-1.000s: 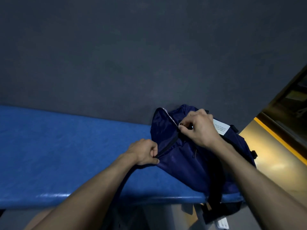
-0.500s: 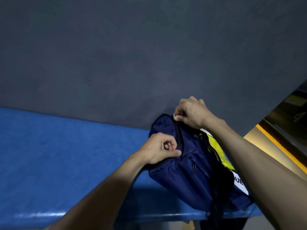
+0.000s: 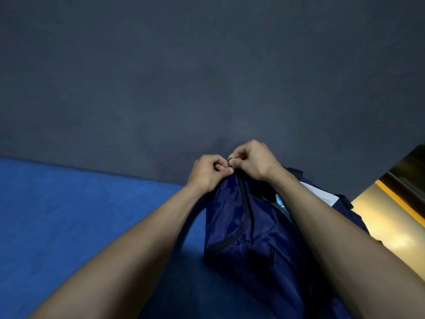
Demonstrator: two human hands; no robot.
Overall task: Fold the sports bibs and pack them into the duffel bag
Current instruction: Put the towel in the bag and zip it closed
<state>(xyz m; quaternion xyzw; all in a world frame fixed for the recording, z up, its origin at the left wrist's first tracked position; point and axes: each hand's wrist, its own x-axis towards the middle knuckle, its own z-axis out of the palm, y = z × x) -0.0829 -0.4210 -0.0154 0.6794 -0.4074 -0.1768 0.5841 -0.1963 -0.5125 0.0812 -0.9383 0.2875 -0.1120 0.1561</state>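
your left hand (image 3: pixel 208 172) pinches the top fabric of the navy duffel bag (image 3: pixel 250 229) on the blue bench (image 3: pixel 80 215), while your right hand (image 3: pixel 251 160) pinches what seems the zipper pull at its far end. the slider could snag if loose fabric bunches under it. inside the gap, only a pale sliver (image 3: pixel 279 201) shows; whether that is a folded bib is unclear.

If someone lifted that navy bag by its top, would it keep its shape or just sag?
It would probably sag: the bag is thin cloth that creases and peaks where the left hand and right hand pinch its top end. It looks light for its size, since two fingertip grips hold that end up. The smooth sheen hints that it may slide easily on the blue bench.
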